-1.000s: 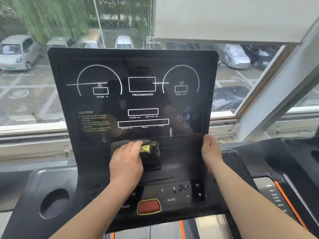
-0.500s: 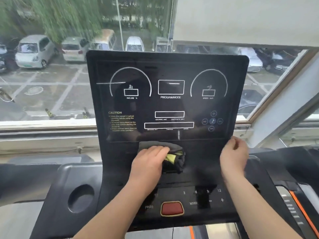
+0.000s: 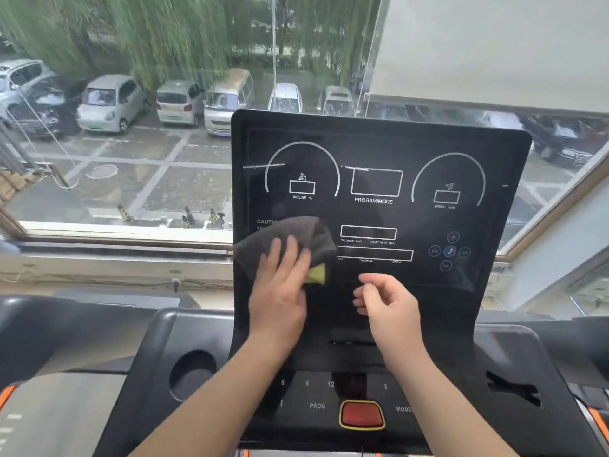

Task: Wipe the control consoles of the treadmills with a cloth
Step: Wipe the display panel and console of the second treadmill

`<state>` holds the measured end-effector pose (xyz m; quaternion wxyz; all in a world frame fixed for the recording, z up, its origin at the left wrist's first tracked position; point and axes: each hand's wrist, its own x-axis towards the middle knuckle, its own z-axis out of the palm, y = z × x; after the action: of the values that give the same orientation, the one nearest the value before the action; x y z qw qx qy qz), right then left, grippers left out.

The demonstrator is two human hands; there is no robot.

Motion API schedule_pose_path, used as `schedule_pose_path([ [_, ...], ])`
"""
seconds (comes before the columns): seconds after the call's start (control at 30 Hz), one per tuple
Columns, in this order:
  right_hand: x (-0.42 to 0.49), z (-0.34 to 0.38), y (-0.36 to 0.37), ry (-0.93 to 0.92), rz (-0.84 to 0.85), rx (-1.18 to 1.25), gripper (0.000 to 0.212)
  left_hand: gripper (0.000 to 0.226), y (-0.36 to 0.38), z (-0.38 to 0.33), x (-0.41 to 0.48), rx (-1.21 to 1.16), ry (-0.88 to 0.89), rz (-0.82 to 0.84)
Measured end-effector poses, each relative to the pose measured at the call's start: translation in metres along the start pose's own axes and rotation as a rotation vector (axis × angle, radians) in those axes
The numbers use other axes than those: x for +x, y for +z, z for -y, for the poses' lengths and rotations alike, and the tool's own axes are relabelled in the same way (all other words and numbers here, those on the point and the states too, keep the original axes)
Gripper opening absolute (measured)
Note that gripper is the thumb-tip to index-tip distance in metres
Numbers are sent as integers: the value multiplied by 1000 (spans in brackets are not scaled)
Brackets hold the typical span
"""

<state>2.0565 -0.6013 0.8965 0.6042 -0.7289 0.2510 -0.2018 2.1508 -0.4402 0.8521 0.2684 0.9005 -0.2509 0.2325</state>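
The black treadmill console [image 3: 379, 199] stands upright in front of me, with white dial outlines and display boxes on its glossy panel. A dark grey cloth [image 3: 293, 235] with a yellow patch lies against the panel's lower left, over the caution text. My left hand [image 3: 280, 291] presses the cloth flat onto the panel with straight fingers. My right hand [image 3: 385, 301] hovers in front of the lower middle of the panel, fingers loosely curled, holding nothing.
A red stop button [image 3: 361, 414] and keys marked PROG and MODE sit on the lower deck. A round cup holder [image 3: 192, 374] is at the left. A window [image 3: 131, 159] behind the console looks onto parked cars. Neighbouring treadmills flank both sides.
My left hand slid the cloth up and to the left, from below the display onto the caution text. My right hand left the console's right edge and moved in front of the panel.
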Motion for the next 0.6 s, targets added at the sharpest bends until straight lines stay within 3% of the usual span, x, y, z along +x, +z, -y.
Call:
schedule_pose_path([
  [0.2,2,-7,-32,37,-192,46,25,43,28,-22,15,113,757,303],
  [0.27,4,-10,-43,43,-207,56,26,44,20,-13,33,173,747,253],
  [0.37,6,-13,-57,37,-211,25,28,56,26,-28,35,193,497,86],
  [0.47,2,-10,-66,-93,-231,-106,29,63,54,-74,7,80,291,127],
  [0.6,1,-13,-59,-549,-197,-343,27,57,56,-92,20,75,489,329],
])
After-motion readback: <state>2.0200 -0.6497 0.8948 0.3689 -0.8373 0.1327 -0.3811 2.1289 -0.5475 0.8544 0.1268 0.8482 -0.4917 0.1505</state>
